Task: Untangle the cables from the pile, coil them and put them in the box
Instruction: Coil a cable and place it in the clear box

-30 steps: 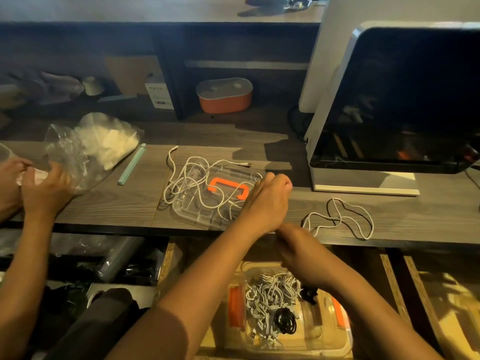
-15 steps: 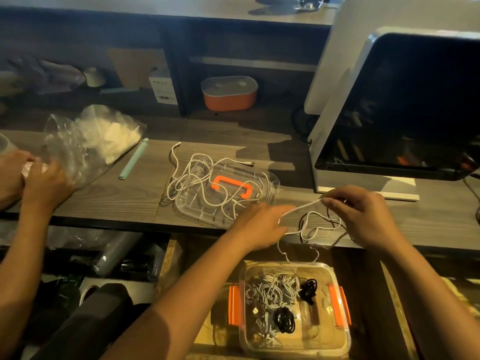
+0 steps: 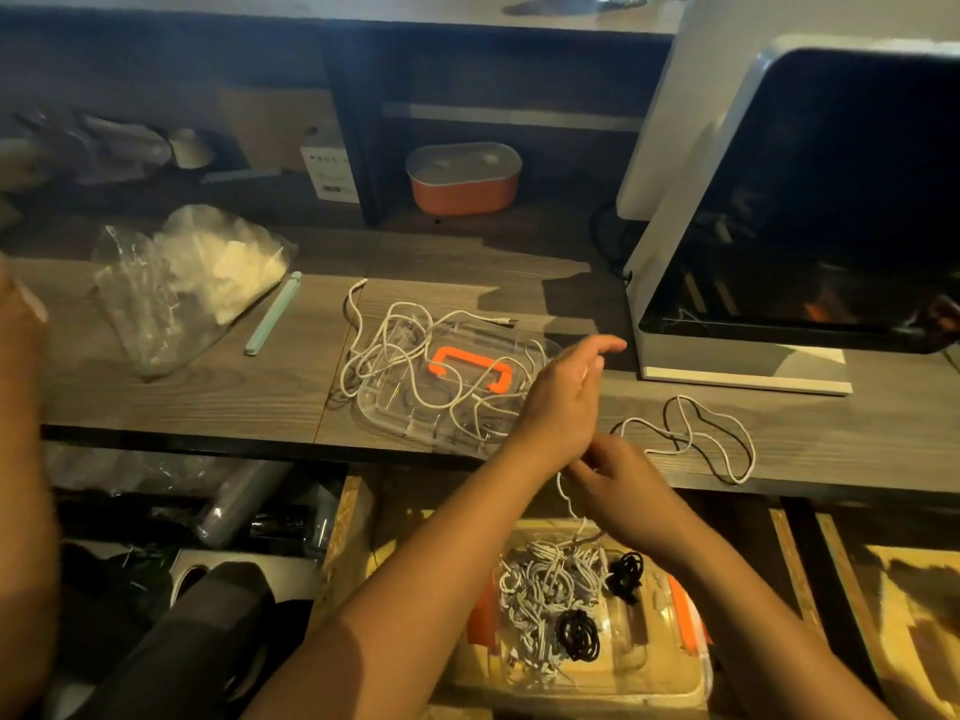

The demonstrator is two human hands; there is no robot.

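Hands (image 3: 563,407) meet at desk edge (image 3: 260,439), above box (image 3: 691,683).

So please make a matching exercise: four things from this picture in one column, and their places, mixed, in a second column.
Things:
1. clear lid with orange handle
2. clear box with orange latches
3. mint green stick
4. loose white cable

Places:
A. below the desk edge, holding coiled cables
B. on the desk, under a tangle of white cables
C. on the desk, in front of the white machine
D. on the desk, beside the plastic bag

Pairs: 1-B, 2-A, 3-D, 4-C
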